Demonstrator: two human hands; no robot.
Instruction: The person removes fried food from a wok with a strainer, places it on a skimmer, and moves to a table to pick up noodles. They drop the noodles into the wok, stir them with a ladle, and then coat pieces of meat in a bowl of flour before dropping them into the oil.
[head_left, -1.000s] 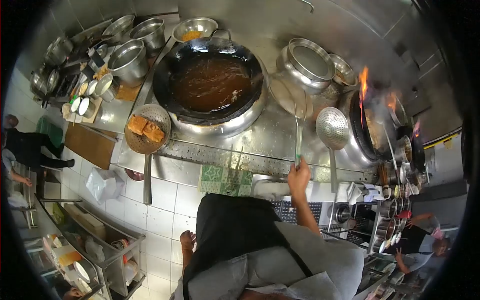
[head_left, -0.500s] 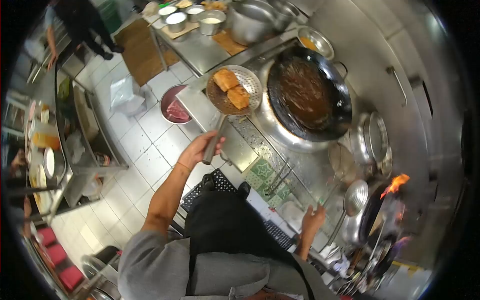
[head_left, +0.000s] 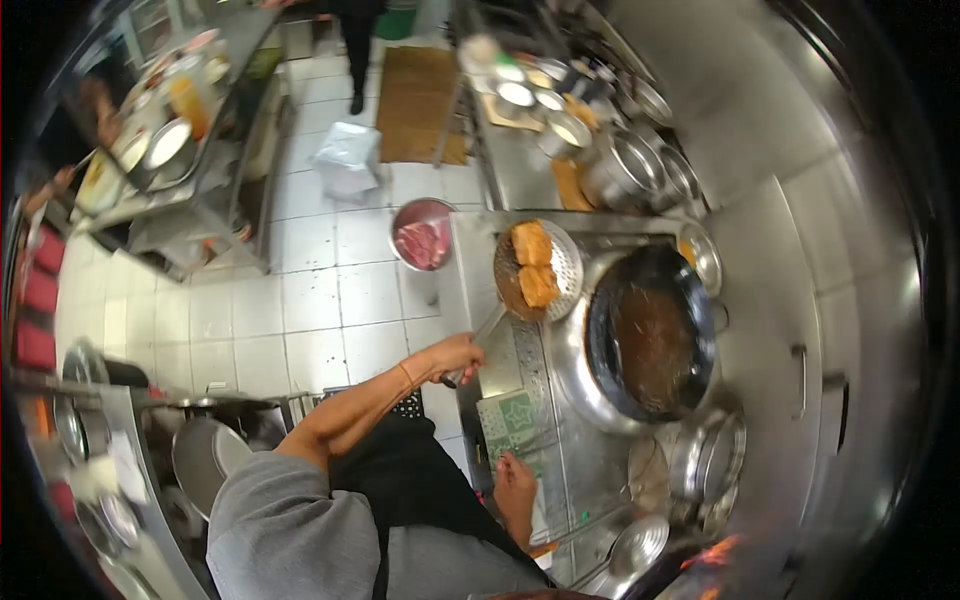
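My left hand (head_left: 455, 359) is closed around the handle of a perforated skimmer (head_left: 567, 262). Two golden-brown fried pieces (head_left: 535, 264) lie in its bowl, over the steel counter at the left of the wok. To the right, a black wok (head_left: 598, 345) holds dark brown oil (head_left: 652, 345). My right hand (head_left: 515, 487) is lower down, near the counter's front edge, with fingers loosely bent and nothing visible in them. Close to it are thin metal rods and a green star-patterned surface (head_left: 507, 425).
A bowl of raw meat (head_left: 422, 234) and a plastic bag (head_left: 348, 158) are on the floor. Several metal pots (head_left: 622, 170) stand on the back counter. A ladle (head_left: 638, 546) lies near a flame (head_left: 715, 553) at lower right. Another person (head_left: 358, 45) stands at the back.
The view has turned and shifted, so the room appears rotated. My left hand still carries the skimmer with the fried pieces beside the wok. My right hand now appears nearer the green surface.
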